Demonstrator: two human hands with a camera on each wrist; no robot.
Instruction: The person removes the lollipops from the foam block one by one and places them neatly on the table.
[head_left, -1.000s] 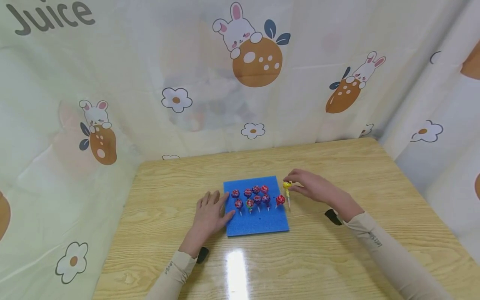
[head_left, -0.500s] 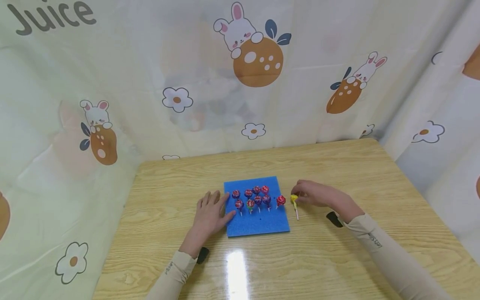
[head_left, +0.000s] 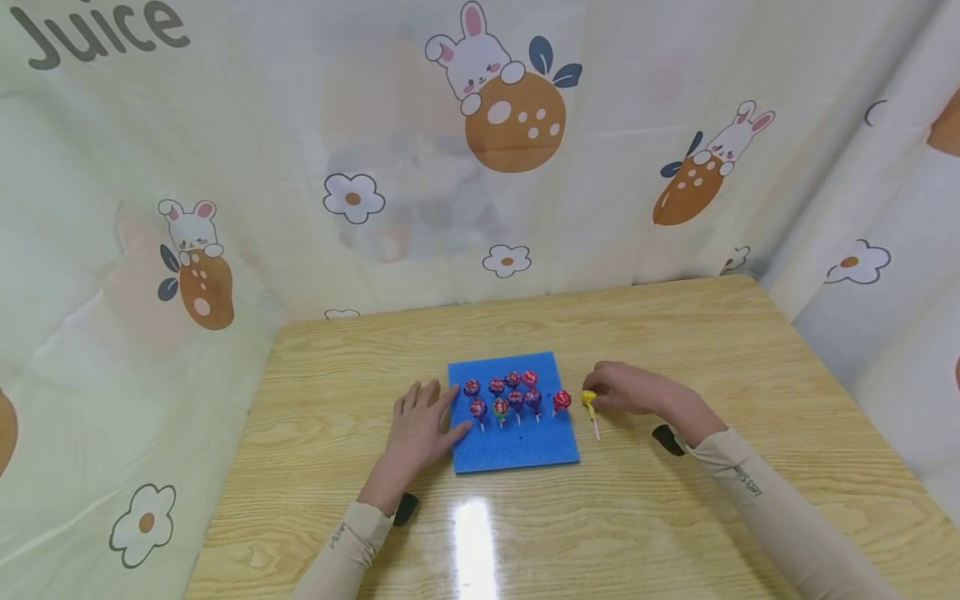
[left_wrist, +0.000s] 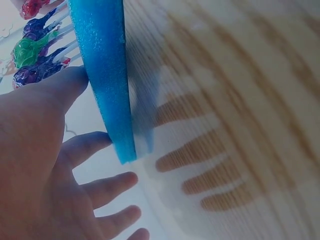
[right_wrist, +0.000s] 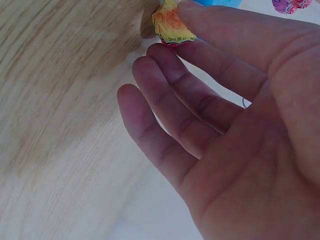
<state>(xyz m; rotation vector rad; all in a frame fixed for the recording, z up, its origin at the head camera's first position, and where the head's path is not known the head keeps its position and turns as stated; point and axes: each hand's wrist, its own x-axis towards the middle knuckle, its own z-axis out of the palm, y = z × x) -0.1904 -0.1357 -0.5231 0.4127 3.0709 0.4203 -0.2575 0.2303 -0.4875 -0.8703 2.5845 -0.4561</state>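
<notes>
A blue foam board (head_left: 480,454) lies on the table with several wrapped lollipops (head_left: 500,407) standing in it by their sticks, mostly in two rows. A red lollipop (head_left: 562,400) stands near its right edge. My left hand (head_left: 422,423) rests at the board's left edge, fingers spread, thumb and index fingertip touching the foam (left_wrist: 102,75). To the right of the board, my right hand (head_left: 633,388) pinches a yellow lollipop (right_wrist: 172,25) by its wrapped head between thumb and index finger. Its white stick (head_left: 596,428) points down toward the table's near side; the other fingers extend loosely.
The wooden table (head_left: 675,517) carries the board and both hands. A pale curtain (head_left: 420,108) printed with rabbits and flowers hangs behind the table and along both sides. Small dark holes (head_left: 521,437) show in the foam near its front and right.
My right hand has moved slightly nearer and to the right with the yellow lollipop, away from the board's edge, then stayed nearly still. My left hand has not moved.
</notes>
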